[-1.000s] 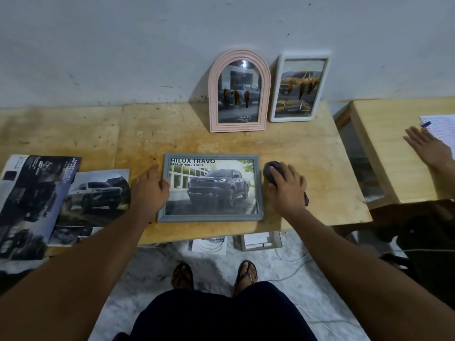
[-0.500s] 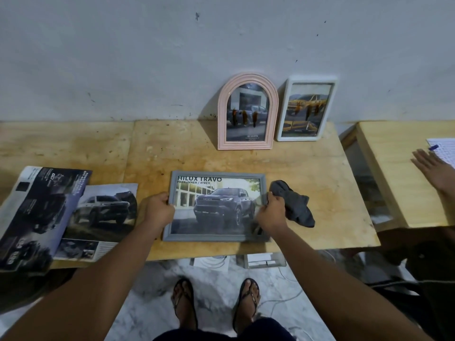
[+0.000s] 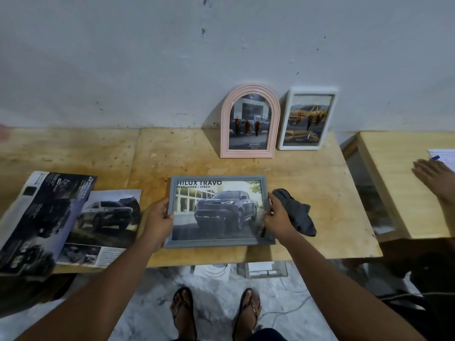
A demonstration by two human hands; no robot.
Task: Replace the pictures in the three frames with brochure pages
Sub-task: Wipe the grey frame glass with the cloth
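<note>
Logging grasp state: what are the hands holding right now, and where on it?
Both hands grip the grey frame by its short side edges: left hand on the left edge, right hand on the right edge. The dark cloth lies beside it, unheld.

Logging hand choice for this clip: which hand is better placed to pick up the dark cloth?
Right. The right hand grips the grey frame edge beside the dark cloth; the left hand is across the frame.

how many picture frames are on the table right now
3. A grey frame lies flat near the front edge, held at its sides by both hands. A pink arched frame and a white frame lean against the wall behind it.
</note>
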